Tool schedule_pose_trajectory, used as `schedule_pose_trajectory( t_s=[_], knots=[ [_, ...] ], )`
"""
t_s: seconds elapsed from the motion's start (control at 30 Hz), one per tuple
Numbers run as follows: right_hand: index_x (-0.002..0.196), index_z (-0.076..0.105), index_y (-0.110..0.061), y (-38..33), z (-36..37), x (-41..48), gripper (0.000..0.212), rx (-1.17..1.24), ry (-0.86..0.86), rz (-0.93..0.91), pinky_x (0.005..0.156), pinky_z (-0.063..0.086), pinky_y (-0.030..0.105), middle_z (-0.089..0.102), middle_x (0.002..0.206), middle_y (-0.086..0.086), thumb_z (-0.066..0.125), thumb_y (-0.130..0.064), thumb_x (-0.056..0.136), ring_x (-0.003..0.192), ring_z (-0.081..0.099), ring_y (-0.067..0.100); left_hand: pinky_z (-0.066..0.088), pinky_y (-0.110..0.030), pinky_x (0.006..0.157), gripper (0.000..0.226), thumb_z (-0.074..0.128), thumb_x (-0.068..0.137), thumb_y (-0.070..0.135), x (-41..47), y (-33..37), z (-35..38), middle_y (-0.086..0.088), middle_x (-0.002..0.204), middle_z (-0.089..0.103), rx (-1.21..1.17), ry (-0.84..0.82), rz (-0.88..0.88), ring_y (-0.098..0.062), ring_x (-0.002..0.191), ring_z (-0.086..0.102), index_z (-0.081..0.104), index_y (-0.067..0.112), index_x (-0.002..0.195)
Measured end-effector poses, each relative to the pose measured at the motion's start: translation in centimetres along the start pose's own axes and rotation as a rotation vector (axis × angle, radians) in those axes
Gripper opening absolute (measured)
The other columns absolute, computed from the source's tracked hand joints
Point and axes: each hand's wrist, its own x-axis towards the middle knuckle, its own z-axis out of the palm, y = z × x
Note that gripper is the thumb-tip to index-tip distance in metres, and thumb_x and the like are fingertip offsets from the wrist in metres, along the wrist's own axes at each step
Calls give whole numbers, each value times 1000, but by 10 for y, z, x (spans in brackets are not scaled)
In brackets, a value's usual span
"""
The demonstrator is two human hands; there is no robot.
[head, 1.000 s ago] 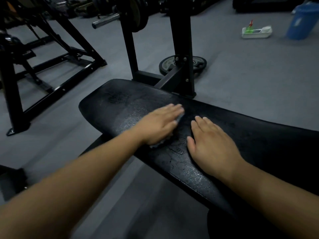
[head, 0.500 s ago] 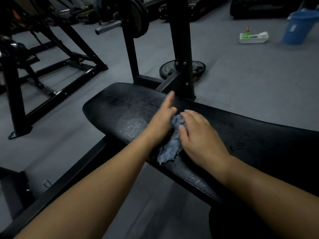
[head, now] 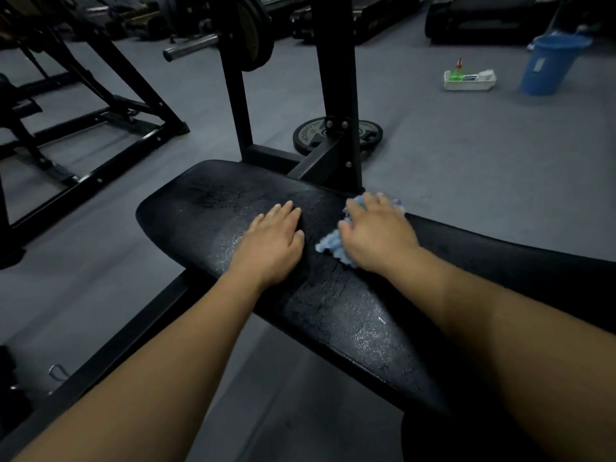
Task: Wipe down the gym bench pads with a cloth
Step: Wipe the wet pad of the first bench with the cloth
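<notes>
As my flat, empty left hand (head: 271, 243) braced the black vinyl bench pad (head: 200, 208), my right hand (head: 376, 238) — fingers outstretched — pressed the crumpled blue cloth (head: 328, 246).

- cloth (head: 330, 243): pale blue and white, mottled.
- desk (head: 200, 208): black, with whitish speckled patches.
- floor (head: 483, 181): plain grey.
- bucket (head: 546, 66): blue, with a pale label.
- tray (head: 468, 84): white, with something green in it.
- rack frame (head: 336, 78): black.
- weight plate (head: 306, 136): black, with pale lettering.
</notes>
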Motion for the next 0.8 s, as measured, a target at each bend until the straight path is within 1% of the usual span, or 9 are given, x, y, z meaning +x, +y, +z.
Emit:
schedule_pose_trajectory(
  t_s=[0.07, 0.13, 0.2, 0.37, 0.4, 0.53, 0.6, 0.7, 0.8],
  knots=[
    [143, 42, -10, -24, 7, -3, 60, -33, 2, -96, 118, 21, 46, 38, 150, 19, 29, -48, 99, 141, 29, 35, 7, -36, 125, 55, 32, 106, 34, 0, 0, -2, 2, 167, 12, -8, -18, 17, -13, 154, 7, 23, 18, 159],
    [143, 43, -10, -36, 7, -53, 67, -4, -33, -392, 121, 19, 45, 39, 150, 16, 24, -54, 95, 142, 30, 34, 8, -35, 125, 55, 33, 105, 33, 0, -1, -5, 1, 167, 15, -6, -25, 45, -14, 153, 9, 26, 18, 158],
    [154, 31, -20, -11, -1, -93, 70, 26, -108, -514, 125, 7, 39, 22, 163, 7, 23, -60, 96, 151, 15, 26, 8, -35, 124, 58, 29, 102, 37, -3, 3, -7, 0, 166, 18, 18, -30, 86, -15, 153, 10, 29, 18, 156],
    [156, 25, -30, 38, -8, -38, 66, -80, 4, -78, 124, 5, 41, 12, 165, 12, 26, -62, 99, 152, 8, 29, 7, -35, 124, 61, 25, 102, 41, -11, 38, -2, 2, 167, 12, 0, -100, 165, -14, 154, 7, 23, 19, 158],
    [156, 26, -28, 30, -5, -43, 68, -72, 11, -85, 124, 7, 43, 13, 165, 14, 24, -62, 97, 152, 8, 30, 6, -35, 124, 66, 21, 97, 44, -13, 42, -2, 1, 167, 12, -1, -96, 161, -14, 154, 7, 23, 19, 158],
    [156, 26, -30, 27, -8, -128, 69, -4, -118, -512, 124, 6, 43, 12, 166, 5, 22, -63, 96, 153, 5, 23, 5, -33, 124, 74, 18, 89, 46, -16, 47, -4, 1, 167, 13, 4, -108, 190, -14, 154, 7, 24, 18, 158],
    [155, 28, -33, 58, -19, -118, 62, -25, -85, -480, 124, 5, 36, 17, 165, 0, 26, -59, 99, 152, 9, 18, 5, -33, 124, 70, 19, 94, 45, -18, 55, -2, 2, 167, 12, 4, -112, 226, -13, 154, 6, 23, 19, 158],
    [155, 27, -28, 76, -26, -68, 60, -70, 26, -130, 121, 5, 33, 21, 164, 3, 30, -55, 102, 151, 13, 22, 6, -34, 125, 58, 30, 105, 38, -18, 68, 2, 1, 168, 10, 37, -110, 259, -14, 154, 5, 21, 18, 159],
    [155, 29, -21, 49, -13, -98, 67, -30, 3, -258, 124, 5, 41, 21, 164, 9, 30, -58, 99, 152, 12, 27, 6, -31, 124, 58, 31, 105, 36, -18, 75, 4, -2, 168, 11, 52, -104, 251, -15, 154, 6, 21, 16, 159]
  ],
)
